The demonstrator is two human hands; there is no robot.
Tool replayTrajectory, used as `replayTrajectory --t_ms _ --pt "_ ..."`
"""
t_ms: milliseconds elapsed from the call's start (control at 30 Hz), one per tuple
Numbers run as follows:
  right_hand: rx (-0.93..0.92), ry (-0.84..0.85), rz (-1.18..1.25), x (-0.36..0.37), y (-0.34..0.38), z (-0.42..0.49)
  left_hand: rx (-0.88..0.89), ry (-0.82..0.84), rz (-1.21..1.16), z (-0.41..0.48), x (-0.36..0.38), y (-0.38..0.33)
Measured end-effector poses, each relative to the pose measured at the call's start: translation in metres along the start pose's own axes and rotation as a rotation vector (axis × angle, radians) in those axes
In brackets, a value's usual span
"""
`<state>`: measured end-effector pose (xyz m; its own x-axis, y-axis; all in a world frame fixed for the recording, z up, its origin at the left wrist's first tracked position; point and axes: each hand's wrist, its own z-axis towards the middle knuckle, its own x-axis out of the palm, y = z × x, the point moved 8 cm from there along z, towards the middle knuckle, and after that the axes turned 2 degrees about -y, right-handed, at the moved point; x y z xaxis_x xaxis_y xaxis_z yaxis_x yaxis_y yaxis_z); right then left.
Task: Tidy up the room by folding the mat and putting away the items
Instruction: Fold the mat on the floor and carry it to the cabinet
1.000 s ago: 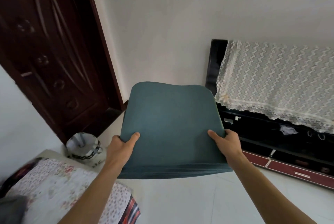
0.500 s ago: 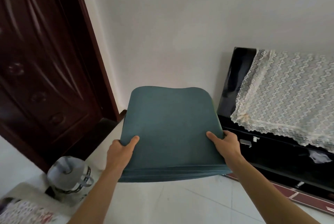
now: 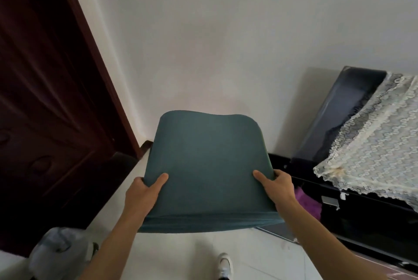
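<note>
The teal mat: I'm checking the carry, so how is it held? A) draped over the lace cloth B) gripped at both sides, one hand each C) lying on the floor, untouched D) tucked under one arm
B: the left hand and the right hand each grip one side of the folded mat, thumbs on top.

Single wide-angle view from the person's head, facing forward and tilted down into a room corner: white wall (image 3: 226,30) fills the upper centre, dark door (image 3: 45,98) bows along the left edge, lace cloth (image 3: 380,144) hangs at the right edge. Close range: both forearms enter from the bottom edge, with left hand (image 3: 144,193) and right hand (image 3: 279,185) at lower centre gripping the folded mat (image 3: 208,166) that fills mid-frame. Steepest look-down at the bottom edge, where tiled floor (image 3: 192,254) and one white shoe (image 3: 224,265) show.
</note>
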<state>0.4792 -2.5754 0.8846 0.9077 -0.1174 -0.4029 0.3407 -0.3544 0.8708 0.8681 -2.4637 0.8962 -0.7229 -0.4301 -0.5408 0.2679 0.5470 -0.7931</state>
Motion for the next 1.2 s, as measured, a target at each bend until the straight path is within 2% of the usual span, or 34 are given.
replayTrajectory --t_ms 333,600,733,900,1033,1200 --pt "0.094 0.041 0.006 0.095 0.035 0.176 -0.048 0.005 0.089 0.177 0.058 -0.06" --pt "0.199 -0.021 -0.017 0.131 0.036 0.249 -0.028 0.105 0.207 0.28 0.115 -0.081" --pt "0.264 -0.067 -0.041 0.156 0.018 0.269 -0.011 0.171 0.262 0.327 0.143 -0.071" --pt "0.324 -0.146 -0.06 0.202 -0.009 0.285 0.099 0.299 0.28 0.392 0.18 -0.05" --pt "0.325 -0.201 -0.043 0.244 -0.039 0.306 0.148 0.396 0.34 0.452 0.216 -0.017" --pt "0.368 -0.192 -0.046 0.3 -0.106 0.327 0.184 0.458 0.376 0.505 0.268 0.041"
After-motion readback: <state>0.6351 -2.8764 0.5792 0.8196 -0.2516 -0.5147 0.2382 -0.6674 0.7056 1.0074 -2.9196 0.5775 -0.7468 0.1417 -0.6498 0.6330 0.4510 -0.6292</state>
